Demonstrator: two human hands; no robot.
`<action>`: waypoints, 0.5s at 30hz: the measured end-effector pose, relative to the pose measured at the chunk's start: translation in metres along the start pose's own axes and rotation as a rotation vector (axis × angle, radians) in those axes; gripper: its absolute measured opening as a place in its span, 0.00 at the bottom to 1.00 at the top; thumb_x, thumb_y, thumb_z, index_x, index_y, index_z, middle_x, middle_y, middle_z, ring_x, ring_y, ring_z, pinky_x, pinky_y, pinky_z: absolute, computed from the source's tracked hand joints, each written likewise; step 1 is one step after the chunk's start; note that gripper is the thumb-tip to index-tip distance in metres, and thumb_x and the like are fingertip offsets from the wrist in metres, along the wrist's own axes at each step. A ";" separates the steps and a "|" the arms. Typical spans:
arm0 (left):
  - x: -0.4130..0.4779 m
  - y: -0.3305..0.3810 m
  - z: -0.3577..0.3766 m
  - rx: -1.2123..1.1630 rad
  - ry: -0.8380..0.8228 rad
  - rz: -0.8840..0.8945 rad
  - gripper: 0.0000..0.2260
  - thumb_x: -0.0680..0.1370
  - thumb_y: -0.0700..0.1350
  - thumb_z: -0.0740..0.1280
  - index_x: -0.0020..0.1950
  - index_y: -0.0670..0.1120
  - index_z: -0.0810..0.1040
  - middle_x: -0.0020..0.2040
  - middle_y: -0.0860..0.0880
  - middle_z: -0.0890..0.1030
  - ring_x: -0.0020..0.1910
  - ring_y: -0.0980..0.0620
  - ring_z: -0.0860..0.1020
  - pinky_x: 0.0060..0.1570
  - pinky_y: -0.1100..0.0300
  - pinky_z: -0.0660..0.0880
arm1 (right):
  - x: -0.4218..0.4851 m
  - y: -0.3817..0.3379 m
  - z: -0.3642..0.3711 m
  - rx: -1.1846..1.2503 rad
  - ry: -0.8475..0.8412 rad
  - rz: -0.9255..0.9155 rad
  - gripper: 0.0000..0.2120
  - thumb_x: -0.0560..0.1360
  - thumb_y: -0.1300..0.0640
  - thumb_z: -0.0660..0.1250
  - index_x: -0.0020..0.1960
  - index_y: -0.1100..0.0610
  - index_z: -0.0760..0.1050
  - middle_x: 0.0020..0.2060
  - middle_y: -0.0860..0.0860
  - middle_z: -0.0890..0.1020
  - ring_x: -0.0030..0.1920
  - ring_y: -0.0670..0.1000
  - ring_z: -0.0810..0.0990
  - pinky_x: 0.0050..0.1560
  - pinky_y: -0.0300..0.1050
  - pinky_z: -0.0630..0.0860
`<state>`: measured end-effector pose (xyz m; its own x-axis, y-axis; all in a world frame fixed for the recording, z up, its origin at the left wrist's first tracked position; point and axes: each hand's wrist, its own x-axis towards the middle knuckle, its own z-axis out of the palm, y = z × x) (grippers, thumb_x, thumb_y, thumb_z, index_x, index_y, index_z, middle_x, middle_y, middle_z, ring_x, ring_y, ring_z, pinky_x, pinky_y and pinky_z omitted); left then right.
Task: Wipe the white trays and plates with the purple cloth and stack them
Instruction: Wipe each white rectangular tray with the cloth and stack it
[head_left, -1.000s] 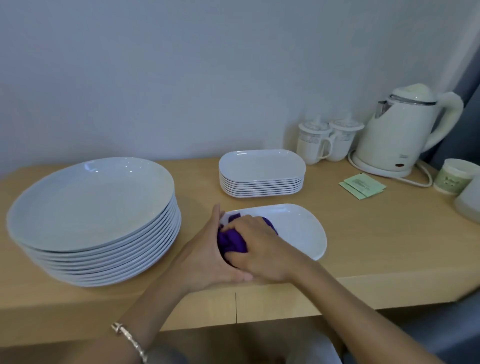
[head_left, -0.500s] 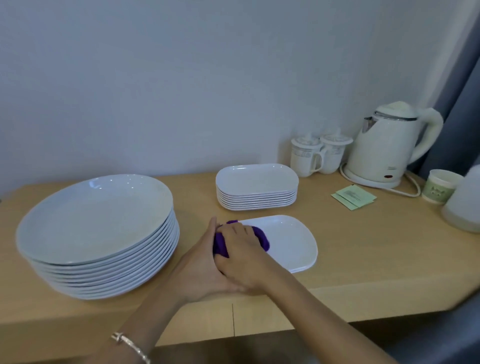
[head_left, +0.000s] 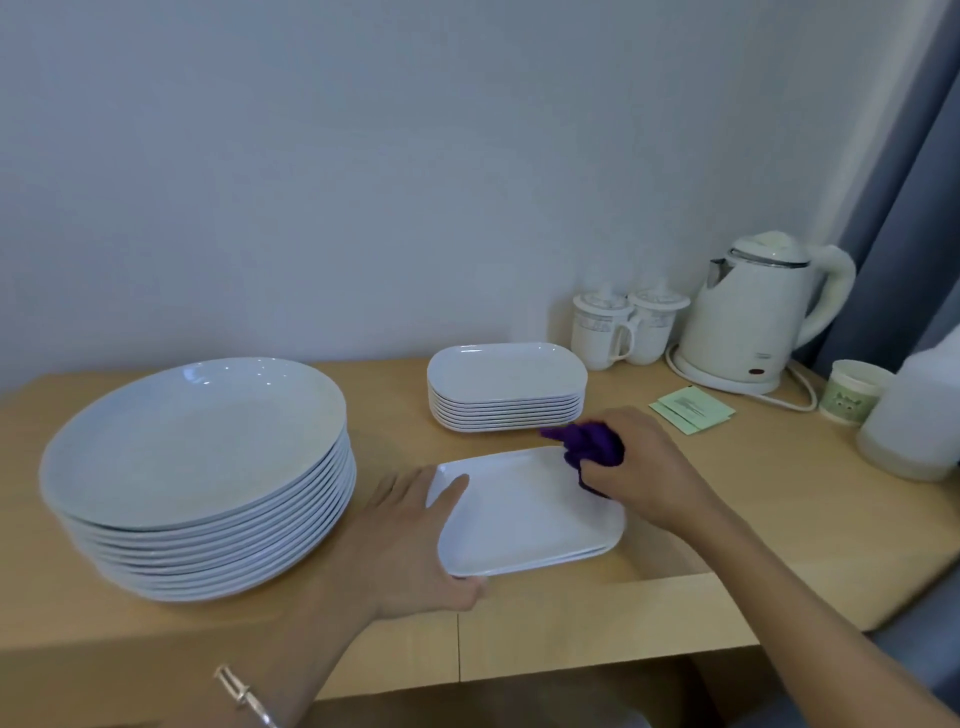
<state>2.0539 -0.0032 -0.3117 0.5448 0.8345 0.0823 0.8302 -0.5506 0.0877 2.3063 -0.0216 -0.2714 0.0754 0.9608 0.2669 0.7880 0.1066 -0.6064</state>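
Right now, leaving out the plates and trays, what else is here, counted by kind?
Lidded mugs: 2
Kettle: 1
Green packets: 2
Paper cup: 1
Purple cloth, gripped in the right hand: 1
White object at the right edge: 1
Total: 8

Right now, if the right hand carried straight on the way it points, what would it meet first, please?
Probably the stack of trays: the right hand, gripping the purple cloth over the single tray, points leftward and away, toward that stack. Depth is unclear.
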 end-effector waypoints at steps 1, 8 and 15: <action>-0.001 0.001 0.000 0.042 0.025 0.012 0.42 0.68 0.69 0.61 0.77 0.54 0.51 0.74 0.51 0.55 0.70 0.49 0.55 0.69 0.59 0.53 | -0.001 -0.007 -0.003 0.063 0.057 -0.026 0.12 0.66 0.62 0.71 0.47 0.50 0.77 0.44 0.44 0.77 0.48 0.44 0.75 0.45 0.33 0.73; 0.004 -0.004 -0.021 -0.230 -0.165 -0.037 0.41 0.63 0.74 0.50 0.74 0.61 0.60 0.73 0.54 0.67 0.71 0.54 0.64 0.69 0.58 0.61 | -0.015 -0.033 -0.028 0.257 0.167 -0.097 0.19 0.68 0.62 0.70 0.49 0.39 0.74 0.47 0.38 0.78 0.49 0.38 0.76 0.46 0.26 0.70; 0.032 0.000 -0.039 -0.990 0.278 -0.088 0.14 0.71 0.59 0.63 0.38 0.49 0.79 0.33 0.60 0.78 0.33 0.64 0.74 0.34 0.70 0.67 | -0.026 -0.031 -0.041 0.456 0.229 -0.047 0.18 0.70 0.65 0.69 0.53 0.45 0.77 0.50 0.43 0.81 0.47 0.40 0.80 0.40 0.31 0.75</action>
<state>2.0668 0.0228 -0.2701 0.3362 0.9076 0.2516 0.3274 -0.3631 0.8723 2.3051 -0.0607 -0.2285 0.2182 0.8772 0.4277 0.4511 0.2979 -0.8413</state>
